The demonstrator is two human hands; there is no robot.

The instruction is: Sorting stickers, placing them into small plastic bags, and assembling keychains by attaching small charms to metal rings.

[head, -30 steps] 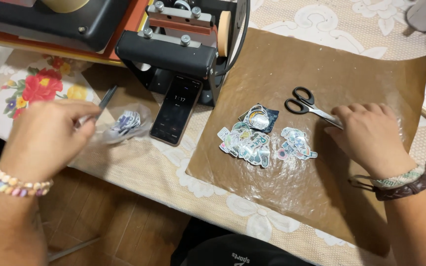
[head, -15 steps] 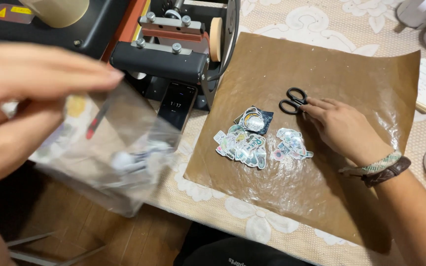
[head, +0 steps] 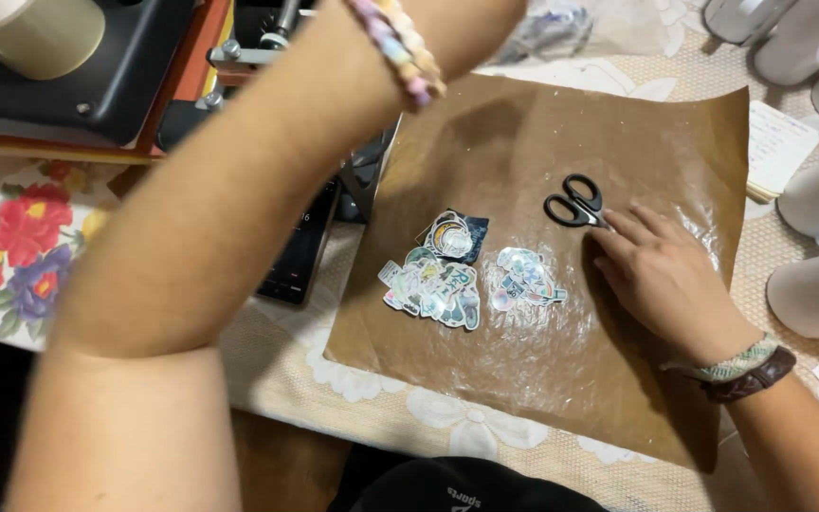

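On the brown paper (head: 542,379), right hand (head: 665,275) now rests flat, fingers spread, touching one pair of scissors (head: 575,201); two sticker piles (head: 438,275). Left hand has moved out of view; grip indeterminable.

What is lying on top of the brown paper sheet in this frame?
On the brown paper sheet: two piles of stickers, black-handled scissors and the right hand, whose fingers cover the blades. The raised left forearm hides the sheet's upper left corner.

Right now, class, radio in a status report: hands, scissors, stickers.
Right hand flat on the brown paper sheet, fingertips touching black-handled scissors. Left hand out of frame; its forearm crosses overhead. Two piles of colourful stickers lie untouched.
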